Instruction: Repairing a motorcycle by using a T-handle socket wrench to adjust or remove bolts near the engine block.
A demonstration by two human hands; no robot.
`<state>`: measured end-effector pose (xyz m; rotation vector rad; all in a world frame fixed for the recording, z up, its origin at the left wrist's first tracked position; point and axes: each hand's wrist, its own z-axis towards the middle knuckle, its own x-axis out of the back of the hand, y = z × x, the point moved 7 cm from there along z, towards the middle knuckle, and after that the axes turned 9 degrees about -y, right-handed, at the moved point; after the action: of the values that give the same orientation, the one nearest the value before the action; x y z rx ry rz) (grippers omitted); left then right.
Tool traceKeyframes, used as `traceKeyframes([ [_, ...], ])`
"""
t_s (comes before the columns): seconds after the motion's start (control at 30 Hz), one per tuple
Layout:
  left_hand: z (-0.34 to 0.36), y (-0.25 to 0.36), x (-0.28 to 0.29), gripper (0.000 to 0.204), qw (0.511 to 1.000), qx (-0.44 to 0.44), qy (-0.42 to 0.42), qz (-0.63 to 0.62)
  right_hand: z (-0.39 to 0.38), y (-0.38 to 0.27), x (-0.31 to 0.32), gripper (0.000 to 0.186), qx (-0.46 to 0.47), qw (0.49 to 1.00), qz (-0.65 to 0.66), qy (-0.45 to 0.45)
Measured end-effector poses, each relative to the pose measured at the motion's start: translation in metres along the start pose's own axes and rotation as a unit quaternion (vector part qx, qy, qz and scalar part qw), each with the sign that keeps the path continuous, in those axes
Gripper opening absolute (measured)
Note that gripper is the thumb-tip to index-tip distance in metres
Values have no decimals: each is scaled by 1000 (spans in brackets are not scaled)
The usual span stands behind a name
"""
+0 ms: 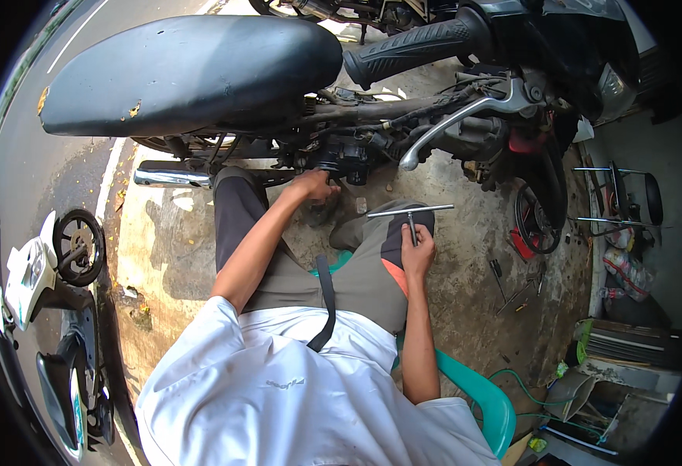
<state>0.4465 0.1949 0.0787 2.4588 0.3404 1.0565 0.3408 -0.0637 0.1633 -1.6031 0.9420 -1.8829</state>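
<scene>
1. Reaching forward, your left hand (315, 185) sits at the dark engine part (346, 158) of the motorcycle (193, 74), arm stretched; fingers bend, but whether they grip anything I cannot tell.
2. Your right hand (418, 252), forearm pointing forward, curls around the stem of the T-handle wrench (411, 210), crossbar over your right thigh (392, 247).
3. Small lettering marks your white shirt (294, 412); the handlebar grip (415, 51) carries raised markings.

Grey lettering (285, 383) here on the white shirt (356, 412), below the black strap (327, 299)! Well above that strap, the handlebar grip (415, 50) shows raised marks (411, 54), unclear.
</scene>
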Motion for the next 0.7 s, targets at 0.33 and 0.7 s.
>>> traceKeyframes([
  [0.33,12,-129,50,55,951,-24,130,-280,2,-74,-78,24,16,944,-34,-328],
  [0.7,14,-148,65,49,879,8,324,-349,-27,-106,-104,32,-20,808,-45,-587],
])
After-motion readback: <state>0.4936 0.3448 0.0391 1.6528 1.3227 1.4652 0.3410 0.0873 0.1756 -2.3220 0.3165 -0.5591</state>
